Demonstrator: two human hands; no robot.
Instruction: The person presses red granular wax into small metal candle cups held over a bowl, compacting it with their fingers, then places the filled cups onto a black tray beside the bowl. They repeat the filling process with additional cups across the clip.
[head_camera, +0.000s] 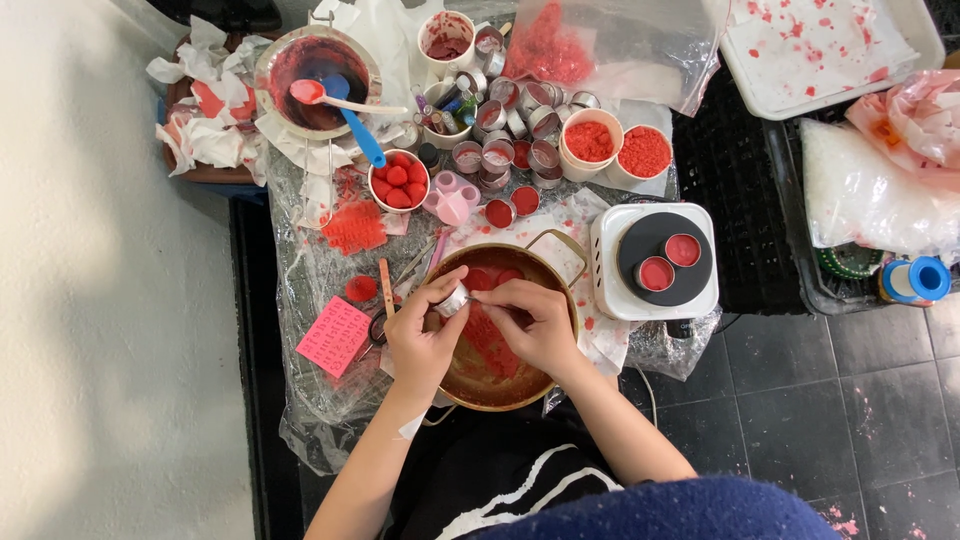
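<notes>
Over the brass pan (560, 262) of red wax, the left hand (420, 335) grips a small metal cup (453, 300) steady while the right hand (535, 325) pinches at its rim, so crumbs drop inside.

left hand (422, 335) and right hand (535, 325) meet, fingers curled, forearms angled inward

Round brass-coloured metal pan (560, 262) with red wax crumbs inside. White square hotplate (610, 285), black round top, two red-filled tins. Pink square sticky note (334, 336) near table's left edge. Blue plastic spoon (352, 120) in dark-red-stained steel bowl (270, 62). White cups (590, 140) of red granules.
</notes>
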